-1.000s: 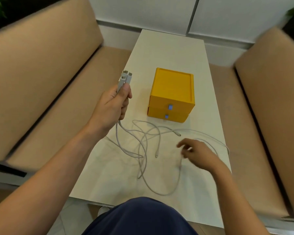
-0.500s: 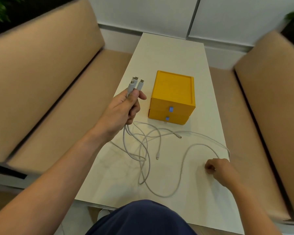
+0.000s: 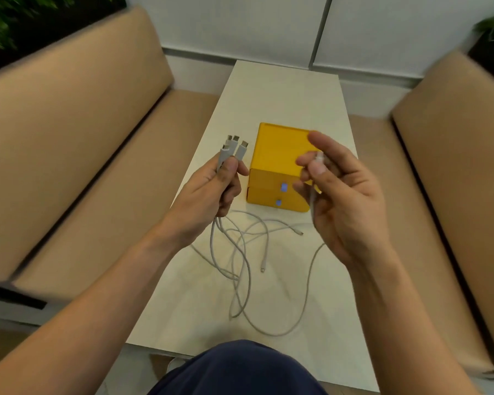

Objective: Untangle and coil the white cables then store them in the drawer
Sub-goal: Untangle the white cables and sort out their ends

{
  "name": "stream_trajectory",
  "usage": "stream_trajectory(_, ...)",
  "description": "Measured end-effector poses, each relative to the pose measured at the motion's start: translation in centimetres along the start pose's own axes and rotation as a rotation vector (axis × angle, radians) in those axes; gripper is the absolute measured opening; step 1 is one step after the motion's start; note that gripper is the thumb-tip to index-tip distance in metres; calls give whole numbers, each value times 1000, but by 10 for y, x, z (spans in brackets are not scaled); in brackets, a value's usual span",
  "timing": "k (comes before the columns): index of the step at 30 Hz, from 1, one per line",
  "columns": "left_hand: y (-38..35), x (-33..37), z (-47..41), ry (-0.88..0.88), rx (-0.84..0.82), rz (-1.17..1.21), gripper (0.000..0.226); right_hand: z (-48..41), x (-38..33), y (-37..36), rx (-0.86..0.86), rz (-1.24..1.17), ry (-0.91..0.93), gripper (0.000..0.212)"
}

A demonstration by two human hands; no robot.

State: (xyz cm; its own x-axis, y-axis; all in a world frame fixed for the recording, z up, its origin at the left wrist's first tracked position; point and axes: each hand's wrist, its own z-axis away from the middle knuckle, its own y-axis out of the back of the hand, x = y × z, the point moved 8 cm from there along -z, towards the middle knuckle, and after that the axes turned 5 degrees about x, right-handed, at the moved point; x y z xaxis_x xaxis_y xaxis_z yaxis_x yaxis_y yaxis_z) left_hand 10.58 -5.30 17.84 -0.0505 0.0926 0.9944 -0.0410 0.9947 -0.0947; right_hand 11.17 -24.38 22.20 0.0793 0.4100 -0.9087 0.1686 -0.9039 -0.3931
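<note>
- White cables lie partly in a loose tangle on the near half of the table, just in front of the drawer unit. Their other ends are lifted in the two hands.
- Two tan cushioned benches flank the table: the left bench and the right bench.
- The long white table runs away from the person towards a pale wall.
- A lap in a dark blue garment sits at the near edge.
- The yellow drawer unit stands mid-table. Both drawers are closed, each with a small bluish pull, the upper pull and the lower pull.
- The right hand is raised in front of the unit. Thumb and fingertips pinch a single cable plug, and the forefinger is loosely extended.
- The left hand is closed in a fist around several strands, with a cluster of connectors sticking up above the thumb.
- Two loose plugs rest on the table, one near the unit and one nearer the person.
</note>
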Motion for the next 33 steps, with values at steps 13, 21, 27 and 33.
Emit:
stream_trajectory(13, 2, -5, 5, 6, -92, 261, 29, -16, 19, -65, 45, 478, 104, 18)
stream_trajectory(21, -2, -6, 7, -64, -92, -3, 26, -18, 28, -58, 29, 503, 76, 8)
stream_trajectory(27, -8, -6, 10, -62, -115, -88, 42, -24, 24, -44, 27, 601, 31, 44)
stream_trajectory(33, -9, -2, 9, -63, -55, 17, 26, -25, 25, -39, -41, 393, -23, 27)
